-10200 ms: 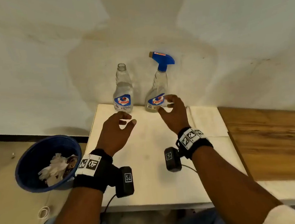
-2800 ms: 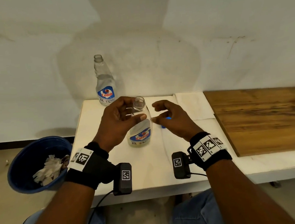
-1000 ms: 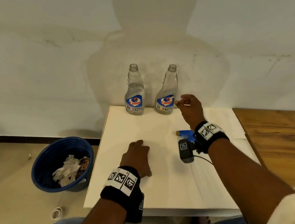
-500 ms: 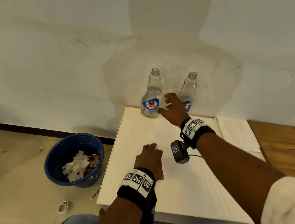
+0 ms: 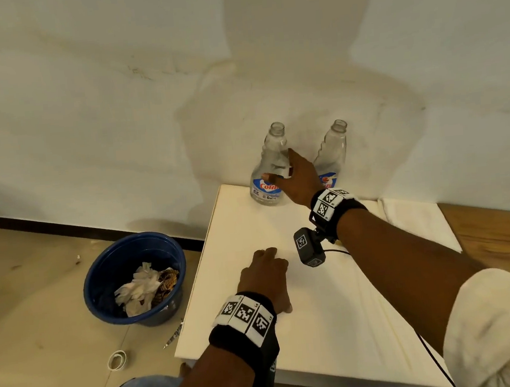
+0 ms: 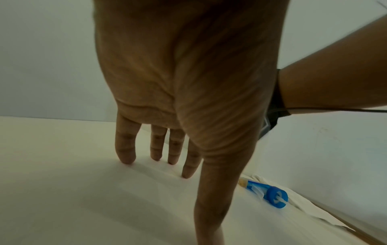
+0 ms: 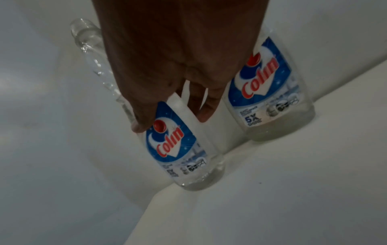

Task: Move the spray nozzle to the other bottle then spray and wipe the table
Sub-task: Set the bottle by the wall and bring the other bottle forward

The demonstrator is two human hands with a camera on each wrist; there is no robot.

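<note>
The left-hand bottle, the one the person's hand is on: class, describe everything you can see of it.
The left-hand bottle is clear, looks like plastic, with a wavy ridged neck, an open mouth with no cap or nozzle, and a blue, white and red "Colin" label low on its body. It stands upright at the back edge of the white table, close to the wall, apart from its twin. The right hand wraps its fingers around its waist, just above the label.

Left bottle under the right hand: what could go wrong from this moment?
The left bottle stands near the table's back-left corner, and the right hand holds it only with its fingers; a nudge might tip it off. It could also knock the right bottle beside it. The spray nozzle lies loose and could roll.
</note>
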